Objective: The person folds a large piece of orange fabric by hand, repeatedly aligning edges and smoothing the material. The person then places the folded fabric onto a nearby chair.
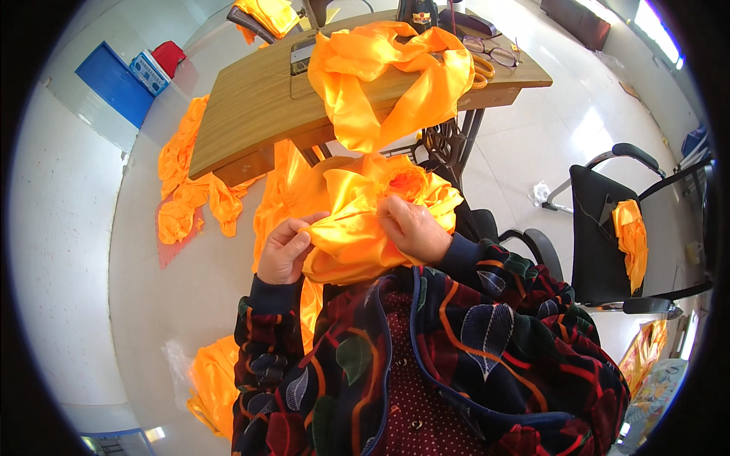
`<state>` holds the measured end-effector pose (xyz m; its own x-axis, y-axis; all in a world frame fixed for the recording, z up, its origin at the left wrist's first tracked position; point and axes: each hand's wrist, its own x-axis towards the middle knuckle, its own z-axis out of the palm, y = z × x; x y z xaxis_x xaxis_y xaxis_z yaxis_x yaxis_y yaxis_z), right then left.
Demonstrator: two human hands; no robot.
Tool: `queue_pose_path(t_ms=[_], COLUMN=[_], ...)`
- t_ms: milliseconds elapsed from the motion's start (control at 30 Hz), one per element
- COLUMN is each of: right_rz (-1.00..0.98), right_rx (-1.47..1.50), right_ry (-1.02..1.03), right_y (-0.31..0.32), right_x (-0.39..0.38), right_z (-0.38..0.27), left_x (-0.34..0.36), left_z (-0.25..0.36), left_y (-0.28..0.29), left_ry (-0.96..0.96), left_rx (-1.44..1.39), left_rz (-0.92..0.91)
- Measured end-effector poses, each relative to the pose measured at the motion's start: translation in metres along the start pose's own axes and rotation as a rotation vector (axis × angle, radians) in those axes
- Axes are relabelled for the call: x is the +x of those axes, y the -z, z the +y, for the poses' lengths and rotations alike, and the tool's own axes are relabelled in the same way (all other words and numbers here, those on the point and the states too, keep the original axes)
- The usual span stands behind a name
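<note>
Shiny orange satin fabric (pixel 350 242) lies bunched over my lap, with frayed, gathered edges at its upper right. My left hand (pixel 287 248) pinches the cloth at its left side, thumb against fingers. Closed on the same fabric at the right is my right hand (pixel 413 229), its fingertips partly hidden; whether it also holds something small I cannot make out. Beyond my hands, a long twisted stretch of orange satin (pixel 346 64) is draped over the wooden sewing table (pixel 247 99) and hangs off its near edge.
Scissors with orange handles (pixel 482 70) and eyeglasses (pixel 502 55) lie on the table's right, near the dark sewing machine (pixel 418 14). A black chair (pixel 593 228) with orange cloth stands at right. More orange fabric (pixel 182 205) is heaped on the floor at left.
</note>
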<state>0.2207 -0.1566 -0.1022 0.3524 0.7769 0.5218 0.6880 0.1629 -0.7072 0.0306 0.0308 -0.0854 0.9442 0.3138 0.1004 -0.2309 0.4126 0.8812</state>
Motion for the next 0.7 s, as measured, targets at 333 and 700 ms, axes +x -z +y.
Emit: queue_pose_path(t_ms=[333, 700], right_rz=[-0.150, 0.118], right_rx=[-0.069, -0.399], right_ry=[0.027, 0.369], right_y=[0.018, -0.003], right_x=[0.010, 0.005], right_z=[-0.011, -0.006], left_x=[0.000, 0.001], left_z=[0.001, -0.001], left_y=[-0.005, -0.001], left_ry=[0.015, 0.014], left_rx=[-0.048, -0.011], left_rz=[0.017, 0.013])
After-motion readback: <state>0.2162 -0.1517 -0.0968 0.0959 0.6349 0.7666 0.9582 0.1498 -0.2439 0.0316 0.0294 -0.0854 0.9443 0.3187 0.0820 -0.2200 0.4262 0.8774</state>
